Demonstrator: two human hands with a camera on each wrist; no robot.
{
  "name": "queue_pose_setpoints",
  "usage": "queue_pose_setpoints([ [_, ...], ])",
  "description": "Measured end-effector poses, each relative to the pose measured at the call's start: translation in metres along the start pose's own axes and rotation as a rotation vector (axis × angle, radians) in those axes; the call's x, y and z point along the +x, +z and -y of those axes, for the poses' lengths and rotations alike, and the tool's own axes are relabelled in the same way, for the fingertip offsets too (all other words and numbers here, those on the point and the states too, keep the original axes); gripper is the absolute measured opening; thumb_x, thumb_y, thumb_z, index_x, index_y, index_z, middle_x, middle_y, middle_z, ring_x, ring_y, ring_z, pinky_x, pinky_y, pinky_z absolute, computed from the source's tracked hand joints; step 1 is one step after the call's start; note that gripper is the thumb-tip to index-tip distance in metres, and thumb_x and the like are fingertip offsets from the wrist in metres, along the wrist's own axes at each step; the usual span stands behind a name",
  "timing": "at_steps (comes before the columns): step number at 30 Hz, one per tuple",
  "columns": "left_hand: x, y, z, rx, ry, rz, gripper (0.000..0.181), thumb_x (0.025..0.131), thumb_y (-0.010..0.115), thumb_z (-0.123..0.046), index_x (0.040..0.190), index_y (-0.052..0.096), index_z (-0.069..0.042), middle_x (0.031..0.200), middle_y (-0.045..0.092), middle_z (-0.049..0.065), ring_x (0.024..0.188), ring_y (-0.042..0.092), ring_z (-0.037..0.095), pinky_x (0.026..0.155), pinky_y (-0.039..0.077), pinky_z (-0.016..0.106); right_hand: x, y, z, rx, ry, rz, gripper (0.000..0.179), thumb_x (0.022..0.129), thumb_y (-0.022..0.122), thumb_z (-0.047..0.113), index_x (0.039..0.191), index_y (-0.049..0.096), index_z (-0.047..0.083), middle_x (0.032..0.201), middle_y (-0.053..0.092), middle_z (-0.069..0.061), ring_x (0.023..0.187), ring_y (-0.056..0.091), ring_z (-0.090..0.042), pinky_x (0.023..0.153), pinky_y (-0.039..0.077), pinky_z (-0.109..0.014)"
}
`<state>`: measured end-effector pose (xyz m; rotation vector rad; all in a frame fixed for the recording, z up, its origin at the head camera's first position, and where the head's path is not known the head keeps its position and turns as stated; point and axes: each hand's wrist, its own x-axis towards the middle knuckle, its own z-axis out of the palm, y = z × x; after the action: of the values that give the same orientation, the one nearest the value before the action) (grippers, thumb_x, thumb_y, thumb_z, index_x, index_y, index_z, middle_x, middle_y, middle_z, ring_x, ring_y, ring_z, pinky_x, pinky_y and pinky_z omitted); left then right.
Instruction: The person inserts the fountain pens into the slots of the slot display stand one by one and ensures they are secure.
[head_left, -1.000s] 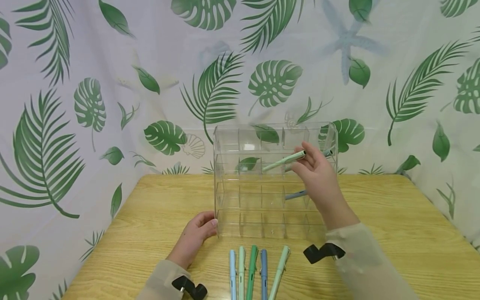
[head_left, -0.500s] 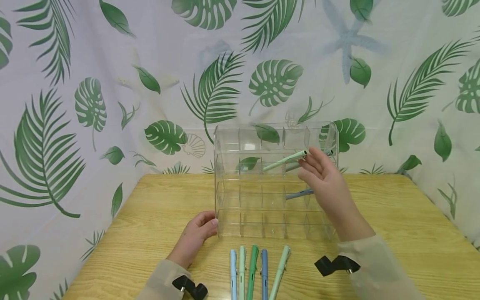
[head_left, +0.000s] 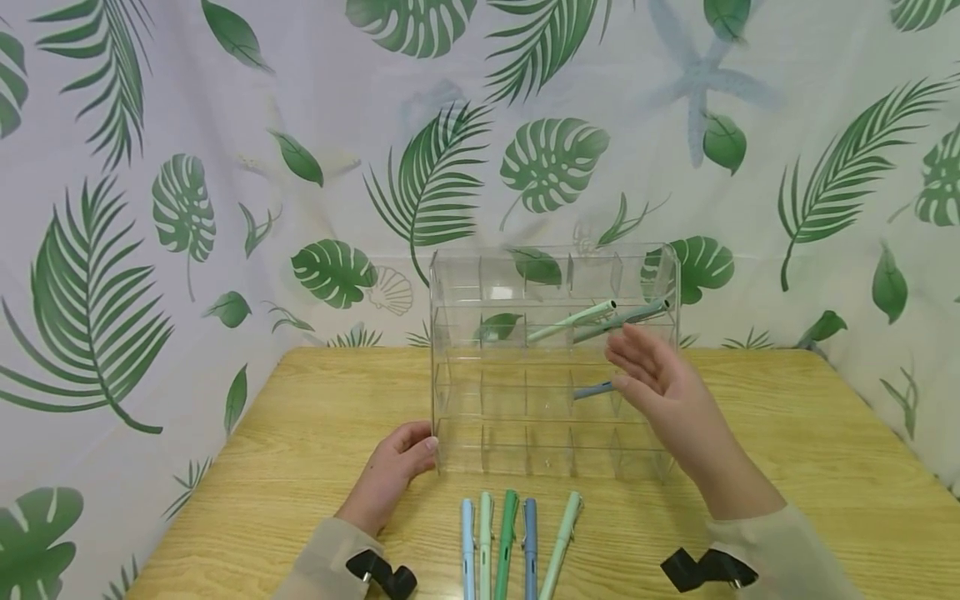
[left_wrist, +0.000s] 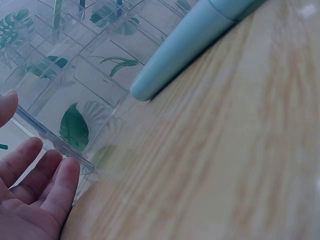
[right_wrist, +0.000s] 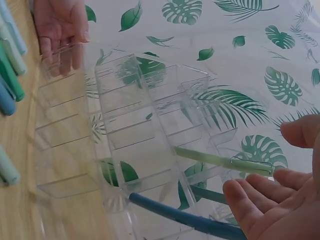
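A clear plastic compartment rack (head_left: 432,350) stands upright on the table. My left hand (head_left: 390,467) holds its lower left edge, thumb in front and fingers behind the side panel. My right hand (head_left: 678,400) is in front of the rack's right side, fingers extended and holding nothing. Two pens lean out of the second row from the top: a pale green pen (head_left: 573,320) and a grey-green pen (head_left: 628,318). Lower down, a blue pen (head_left: 593,390) sits in a compartment, its right end hidden by my right hand.
In front of the rack several pens lie on the wooden table (head_left: 300,433): a light blue pen (head_left: 468,542), a dark green pen (head_left: 506,542), a blue pen (head_left: 531,542) and two pale green ones. A leaf-patterned cloth (head_left: 300,100) hangs behind.
My right hand has let go of the pale green pen and drawn back down and to the right. That pen stays in the rack; my left hand keeps its place.
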<state>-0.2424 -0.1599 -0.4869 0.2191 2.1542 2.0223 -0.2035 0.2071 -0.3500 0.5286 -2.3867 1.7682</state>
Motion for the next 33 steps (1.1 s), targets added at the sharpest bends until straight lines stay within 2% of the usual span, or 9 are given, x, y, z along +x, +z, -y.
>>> queue_pose_setpoints([
  [3, 0.000, 0.000, 0.000, 0.001, 0.001, -0.001, 0.058, 0.100, 0.064, -0.039, 0.143, 0.052, -0.002, 0.143, 0.053, 0.017, 0.127, 0.055, 0.031, 0.103, 0.050, 0.042, -0.006, -0.001, -0.004, -0.024, -0.017, 0.034, 0.064, 0.106, 0.056, 0.019, 0.160, 0.024, 0.007, 0.156, 0.040, -0.013, 0.143, 0.038, -0.032, 0.100, 0.042, -0.013],
  [9, 0.000, 0.000, -0.001, 0.005, 0.003, -0.002, 0.057, 0.100, 0.065, -0.039, 0.143, 0.053, -0.002, 0.142, 0.054, 0.017, 0.126, 0.056, 0.031, 0.104, 0.050, 0.042, -0.019, -0.005, -0.015, -0.079, -0.017, 0.122, 0.060, 0.107, 0.056, 0.020, 0.159, 0.029, 0.010, 0.153, 0.045, -0.013, 0.139, 0.044, -0.032, 0.097, 0.046, -0.015],
  [13, 0.000, 0.000, -0.001, 0.007, 0.002, 0.001, 0.058, 0.100, 0.065, -0.039, 0.143, 0.053, -0.002, 0.142, 0.054, 0.017, 0.126, 0.056, 0.031, 0.104, 0.050, 0.042, -0.026, -0.006, -0.023, -0.097, -0.019, 0.166, 0.056, 0.107, 0.055, 0.017, 0.158, 0.033, 0.008, 0.151, 0.047, -0.014, 0.136, 0.047, -0.030, 0.097, 0.048, -0.018],
  [20, 0.000, 0.000, 0.000, 0.011, 0.008, 0.001, 0.057, 0.100, 0.064, -0.039, 0.143, 0.053, -0.001, 0.142, 0.054, 0.017, 0.126, 0.056, 0.031, 0.104, 0.050, 0.042, -0.036, -0.007, -0.040, -0.075, -0.016, 0.229, 0.052, 0.105, 0.058, 0.016, 0.154, 0.040, 0.012, 0.148, 0.051, -0.014, 0.131, 0.053, -0.013, 0.096, 0.050, -0.021],
  [22, 0.000, 0.000, 0.000, 0.012, 0.008, 0.001, 0.057, 0.101, 0.064, -0.038, 0.143, 0.053, -0.001, 0.142, 0.054, 0.017, 0.126, 0.056, 0.031, 0.104, 0.050, 0.042, -0.038, -0.005, -0.045, -0.071, -0.010, 0.256, 0.052, 0.105, 0.059, 0.016, 0.153, 0.042, 0.012, 0.147, 0.052, -0.015, 0.129, 0.054, -0.012, 0.097, 0.050, -0.022],
  [27, 0.000, -0.001, 0.001, 0.015, 0.005, -0.003, 0.058, 0.100, 0.064, -0.039, 0.143, 0.053, -0.001, 0.142, 0.054, 0.017, 0.126, 0.056, 0.031, 0.104, 0.050, 0.043, -0.042, 0.002, -0.054, -0.092, -0.001, 0.314, 0.051, 0.104, 0.061, 0.018, 0.151, 0.044, 0.006, 0.146, 0.052, -0.017, 0.128, 0.055, -0.021, 0.096, 0.052, -0.025],
  [33, 0.001, 0.000, 0.001, 0.013, 0.014, 0.001, 0.059, 0.100, 0.064, -0.039, 0.143, 0.052, -0.001, 0.141, 0.054, 0.017, 0.126, 0.055, 0.031, 0.104, 0.049, 0.043, -0.044, 0.009, -0.060, -0.142, -0.039, 0.346, 0.048, 0.103, 0.062, 0.019, 0.149, 0.049, 0.010, 0.142, 0.056, -0.013, 0.125, 0.057, -0.024, 0.092, 0.055, -0.029],
])
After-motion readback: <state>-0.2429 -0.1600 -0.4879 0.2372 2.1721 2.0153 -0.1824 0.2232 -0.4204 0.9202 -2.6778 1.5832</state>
